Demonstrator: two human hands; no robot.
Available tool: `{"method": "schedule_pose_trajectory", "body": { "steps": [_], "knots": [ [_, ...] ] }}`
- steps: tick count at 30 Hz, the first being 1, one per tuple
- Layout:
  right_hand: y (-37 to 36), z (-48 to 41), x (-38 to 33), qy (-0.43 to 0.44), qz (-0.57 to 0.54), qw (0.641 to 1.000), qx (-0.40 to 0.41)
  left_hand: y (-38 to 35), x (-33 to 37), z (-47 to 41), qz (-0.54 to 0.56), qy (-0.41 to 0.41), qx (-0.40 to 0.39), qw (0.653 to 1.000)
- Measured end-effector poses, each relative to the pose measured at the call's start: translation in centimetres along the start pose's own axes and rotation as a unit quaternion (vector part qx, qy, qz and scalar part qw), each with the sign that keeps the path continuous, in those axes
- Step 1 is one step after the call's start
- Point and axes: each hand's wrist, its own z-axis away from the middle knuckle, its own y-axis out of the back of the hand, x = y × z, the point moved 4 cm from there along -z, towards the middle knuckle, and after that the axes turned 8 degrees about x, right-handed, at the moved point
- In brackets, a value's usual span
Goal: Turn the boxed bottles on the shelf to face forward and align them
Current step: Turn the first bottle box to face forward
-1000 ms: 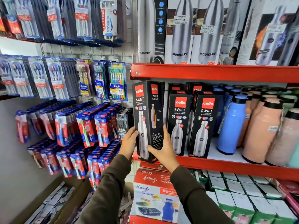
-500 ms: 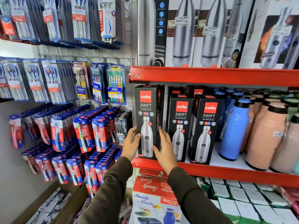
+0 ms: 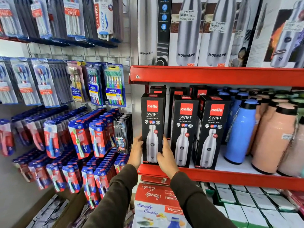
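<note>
Three black boxed bottles stand in a front row on the red shelf (image 3: pixel 213 176), all with their printed fronts facing me. The leftmost boxed bottle (image 3: pixel 152 119) stands upright at the shelf's left end. My left hand (image 3: pixel 136 151) presses its left side and my right hand (image 3: pixel 166 155) holds its right side low down. The middle boxed bottle (image 3: pixel 184 129) and the right boxed bottle (image 3: pixel 212 130) stand close beside it, untouched. More black boxes (image 3: pixel 198 91) stand in a row behind them.
Blue bottles (image 3: pixel 241 130) and peach bottles (image 3: pixel 274 137) fill the shelf's right part. Tall flask boxes (image 3: pixel 185 33) stand on the shelf above. Toothbrush packs (image 3: pixel 113 84) hang on the wall panel to the left. A red and white combo box (image 3: pixel 156 199) sits below.
The leftmost box was angled with its side showing; it has turned to face forward and moved back onto the shelf, in line with the other two. Both hands stayed on it.
</note>
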Motion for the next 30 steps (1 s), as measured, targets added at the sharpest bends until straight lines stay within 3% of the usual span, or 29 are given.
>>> {"method": "schedule_pose_trajectory", "body": {
  "steps": [19, 30],
  "knots": [
    [-0.9, 0.6, 1.2, -0.068, -0.052, 0.996, 0.017, -0.8, 0.9, 1.4, -0.003, 0.041, -0.012, 0.999],
    [-0.9, 2.2, 1.1, -0.051, -0.062, 0.997, 0.023, 0.2, 0.2, 2.7, -0.019, 0.050, 0.018, 0.998]
  ]
}}
